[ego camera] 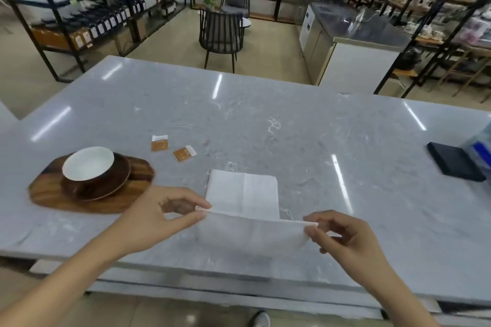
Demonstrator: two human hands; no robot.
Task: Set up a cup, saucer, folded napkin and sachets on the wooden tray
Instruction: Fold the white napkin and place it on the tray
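Note:
A white napkin (241,194) lies on the grey marble counter (265,127), its near edge lifted. My left hand (159,218) pinches the left corner of that edge, and my right hand (342,236) pinches the right corner. At the left sits the wooden tray (53,194), carrying a brown saucer (111,186) with a brown cup (89,167), white inside, on it. Two orange sachets (159,143) (183,153) lie on the counter beyond the napkin, off the tray.
A black flat box (454,164) and a blue-and-clear package (481,148) sit at the counter's right end. Beyond the counter are dark chairs (221,34), a steel cabinet (353,48) and shelving with bottles.

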